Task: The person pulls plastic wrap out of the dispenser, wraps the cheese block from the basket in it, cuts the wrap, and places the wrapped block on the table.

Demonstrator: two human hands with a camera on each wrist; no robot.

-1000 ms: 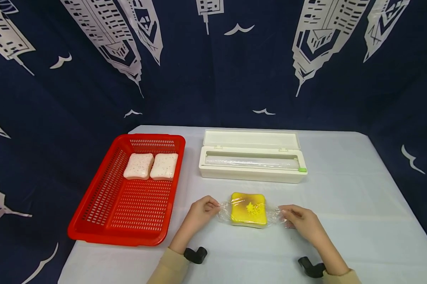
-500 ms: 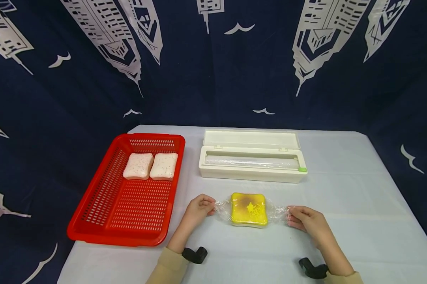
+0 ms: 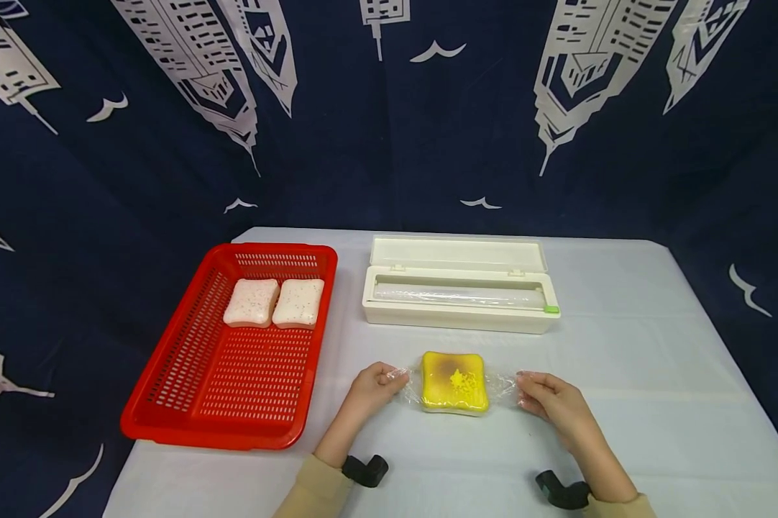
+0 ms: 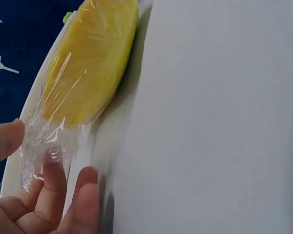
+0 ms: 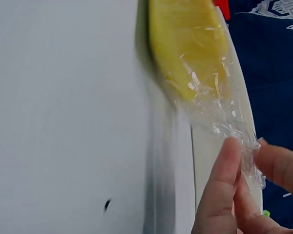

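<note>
Yellow slice (image 3: 454,392): one, near square, wrapped in clear film (image 3: 500,388); lying flat, lower centre of the head frame, on the white worktop (image 3: 628,345). Decorated face up; brown patch toward its upper edge, star shape right of centre. Long axis of the wrapped whole: left to right across the frame, one film end toward each hand.

Left hand (image 3: 369,392): at the left film end; fingers (image 4: 52,183) apart in the left wrist view, touching the film.

Right hand (image 3: 557,406): at the right film end; fingers clamped on the bunched film.

Film box (image 3: 454,316): off-white, lid open, roll inside, above the slice; long axis also left to right.

Red basket (image 3: 214,437): left of frame, longer from top to bottom, holding two pale speckled slices (image 3: 251,303) side by side.
</note>
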